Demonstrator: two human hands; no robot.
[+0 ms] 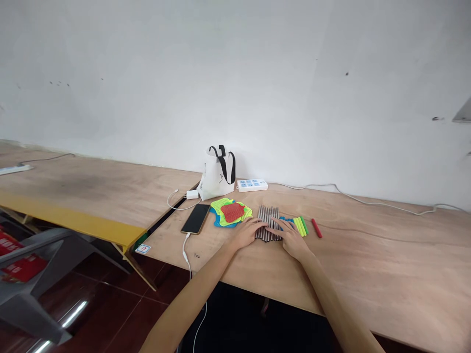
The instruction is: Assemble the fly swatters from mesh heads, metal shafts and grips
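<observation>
A row of several dark metal rods (267,219) lies side by side on the wooden table (368,255). My left hand (247,232) rests flat with fingers stretched onto the rods' near left end. My right hand (291,237) lies flat on their near right end, fingers spread. Just right of the rods lie green and yellow sticks (301,226) with something blue under them, and a red stick (316,228). Left of the rods sits a stack of mesh pads (230,212), blue, yellow-green and red.
A phone (196,218) on a white cable lies left of the pads. A white bag with black handles (217,174) and a white power strip (252,185) stand by the wall. A second wooden table (73,186) with a yellow edge adjoins on the left.
</observation>
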